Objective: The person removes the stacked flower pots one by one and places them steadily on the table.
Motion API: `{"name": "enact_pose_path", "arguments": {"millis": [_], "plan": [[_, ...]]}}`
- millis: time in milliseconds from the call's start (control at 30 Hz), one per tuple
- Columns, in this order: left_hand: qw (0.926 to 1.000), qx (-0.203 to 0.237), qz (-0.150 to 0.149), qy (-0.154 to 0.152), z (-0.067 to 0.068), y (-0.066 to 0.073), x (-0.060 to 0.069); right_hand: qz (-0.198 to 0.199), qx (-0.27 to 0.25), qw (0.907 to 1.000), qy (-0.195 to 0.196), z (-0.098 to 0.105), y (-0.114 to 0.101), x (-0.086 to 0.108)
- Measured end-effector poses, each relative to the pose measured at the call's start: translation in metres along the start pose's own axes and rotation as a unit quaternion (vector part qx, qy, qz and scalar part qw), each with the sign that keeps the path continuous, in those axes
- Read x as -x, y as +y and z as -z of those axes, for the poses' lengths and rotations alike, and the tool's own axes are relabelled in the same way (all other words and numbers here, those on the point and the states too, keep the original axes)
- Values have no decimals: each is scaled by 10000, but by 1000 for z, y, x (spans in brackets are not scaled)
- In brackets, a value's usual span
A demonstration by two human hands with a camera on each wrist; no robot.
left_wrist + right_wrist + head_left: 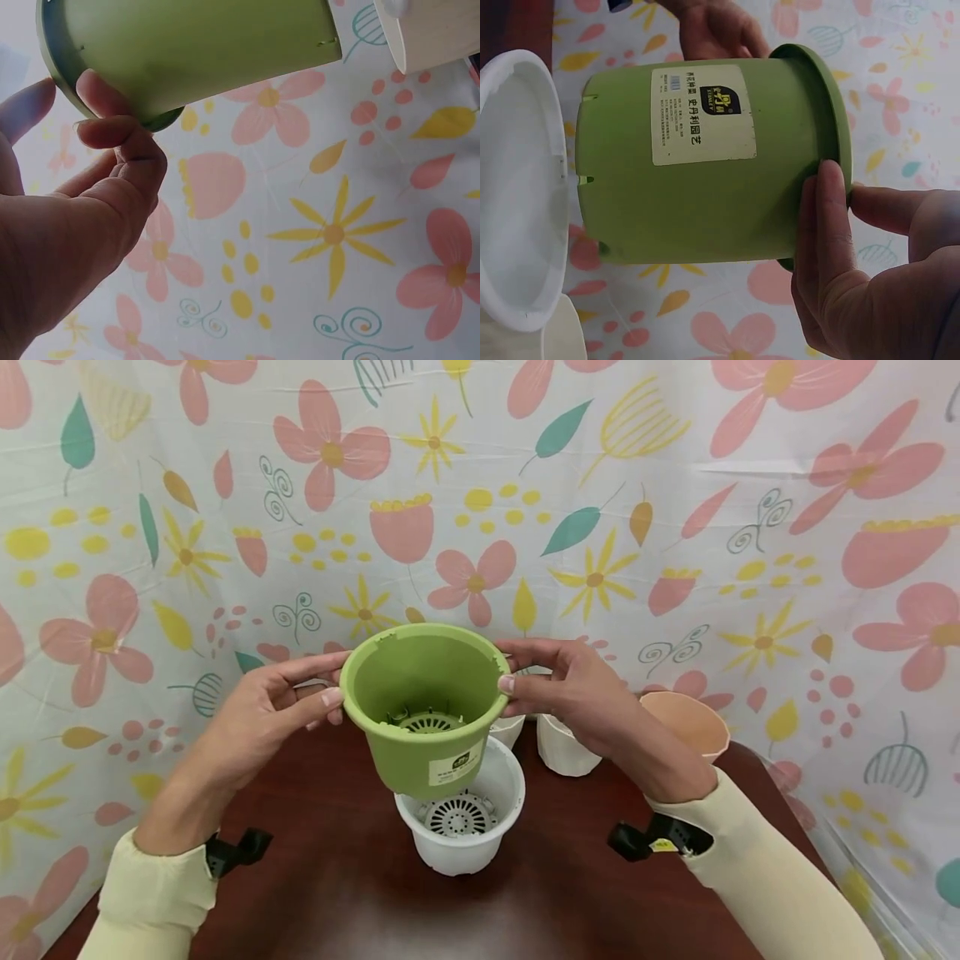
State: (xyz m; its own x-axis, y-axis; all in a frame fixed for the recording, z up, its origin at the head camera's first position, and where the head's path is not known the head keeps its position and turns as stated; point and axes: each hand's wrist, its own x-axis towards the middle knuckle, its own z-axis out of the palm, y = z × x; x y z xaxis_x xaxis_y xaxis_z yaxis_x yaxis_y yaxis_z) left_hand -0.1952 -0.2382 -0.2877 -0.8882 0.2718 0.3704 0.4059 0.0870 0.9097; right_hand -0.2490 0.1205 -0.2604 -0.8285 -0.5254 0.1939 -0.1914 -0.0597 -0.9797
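Observation:
Both hands hold a green plastic flowerpot (420,760) by opposite sides of its rim, above a white flowerpot (459,852) on the table. My left hand (255,718) pinches the left rim between thumb and fingers. At the right rim my right hand (577,689) pinches in the same way, thumb over the lip and fingers beneath. The green pot has a slotted bottom inside and a paper label (701,116) on its wall. In the right wrist view the white pot's rim (562,180) lies apart from the green pot's base. Slots show in the white pot's floor.
Behind the right hand stand a faceted white pot (566,752) and, partly covered by the wrist, a peach pot (690,722). Another white pot (507,729) shows partly behind the green one. The dark red table (300,860) meets a flower-print curtain (480,485).

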Motion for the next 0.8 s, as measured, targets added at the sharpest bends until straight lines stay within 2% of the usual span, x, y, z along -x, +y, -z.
{"name": "enact_pose_path", "arguments": {"millis": [267,467,800], "plan": [[9997,162,-21,-190,-10,-6,-7,15,173,9996,215,11,-6,15],[9997,24,72,-229,-17,-8,-10,-27,246,9995,204,17,-6,23],[9989,-82,276,-364,-33,-9,-19,-226,321,9981,474,29,-8,40]]}}
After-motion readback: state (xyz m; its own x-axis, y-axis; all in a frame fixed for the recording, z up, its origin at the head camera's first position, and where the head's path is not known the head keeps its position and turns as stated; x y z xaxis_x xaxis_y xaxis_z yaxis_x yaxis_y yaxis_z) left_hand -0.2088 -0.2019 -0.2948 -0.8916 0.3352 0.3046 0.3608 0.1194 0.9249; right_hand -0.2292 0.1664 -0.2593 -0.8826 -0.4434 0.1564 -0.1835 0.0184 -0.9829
